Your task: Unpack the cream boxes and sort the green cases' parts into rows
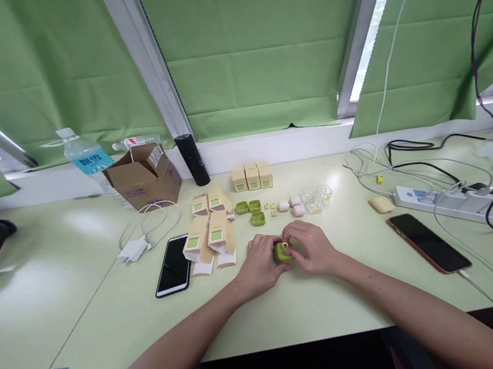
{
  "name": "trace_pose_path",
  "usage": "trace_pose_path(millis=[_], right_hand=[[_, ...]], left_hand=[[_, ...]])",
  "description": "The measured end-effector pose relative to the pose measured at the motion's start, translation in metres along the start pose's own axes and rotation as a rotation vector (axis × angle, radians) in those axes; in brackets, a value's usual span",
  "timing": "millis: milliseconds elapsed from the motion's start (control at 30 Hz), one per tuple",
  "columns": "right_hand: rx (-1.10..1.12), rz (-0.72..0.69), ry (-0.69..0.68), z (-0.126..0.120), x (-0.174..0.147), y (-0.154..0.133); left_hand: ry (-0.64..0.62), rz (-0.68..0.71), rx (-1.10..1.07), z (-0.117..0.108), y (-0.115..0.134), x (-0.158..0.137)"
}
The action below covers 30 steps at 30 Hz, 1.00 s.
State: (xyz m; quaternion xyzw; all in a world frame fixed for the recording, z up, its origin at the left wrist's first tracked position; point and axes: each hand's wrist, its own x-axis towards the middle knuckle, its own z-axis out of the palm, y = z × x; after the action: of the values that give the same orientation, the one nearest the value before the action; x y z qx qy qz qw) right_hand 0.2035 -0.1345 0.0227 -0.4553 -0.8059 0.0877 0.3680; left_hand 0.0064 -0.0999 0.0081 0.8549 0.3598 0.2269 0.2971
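Note:
Near the front of the table, my left hand (263, 263) is closed around the side of a small green container (282, 254). From the other side my right hand (311, 248) pinches at its top, where a small cream-coloured ring piece (285, 245) shows. Fingers hide much of the container. Beyond my hands lie several small green square cups (257, 218), several tiny cream pieces (272, 206), several pale pink cylinders (298, 210) and several clear plastic cups (312, 201).
Opened paper boxes (218, 232) lie left of my hands, beside a phone (173, 266). Closed small boxes (252, 177) stand farther back. A cardboard box (145, 178) and black flask (193, 160) are by the wall. Rightward are another phone (428, 242) and a power strip (455, 203) with cables.

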Motion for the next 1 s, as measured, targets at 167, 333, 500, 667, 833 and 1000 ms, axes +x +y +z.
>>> trace_pose_path(millis=[167,333,500,667,833,1000], right_hand=[[0.053,0.089,0.039,0.012,-0.001,0.003],[0.28,0.261,0.077,0.012,0.002,0.001],[0.59,0.386,0.253,0.006,0.006,-0.002],[0.763,0.437,0.284,0.006,0.007,-0.001],[0.764,0.388,0.235,0.011,0.005,-0.006],[0.522,0.221,0.227,0.002,0.003,-0.007]], left_hand=[[0.05,-0.027,0.046,-0.002,-0.003,0.005],[0.032,-0.036,0.081,-0.002,-0.001,0.01],[0.073,-0.046,0.088,0.001,-0.002,0.008],[0.245,0.098,-0.009,-0.002,-0.005,0.003],[0.303,0.31,-0.021,-0.006,-0.002,-0.002],[0.488,0.165,-0.152,-0.007,-0.003,-0.001]])
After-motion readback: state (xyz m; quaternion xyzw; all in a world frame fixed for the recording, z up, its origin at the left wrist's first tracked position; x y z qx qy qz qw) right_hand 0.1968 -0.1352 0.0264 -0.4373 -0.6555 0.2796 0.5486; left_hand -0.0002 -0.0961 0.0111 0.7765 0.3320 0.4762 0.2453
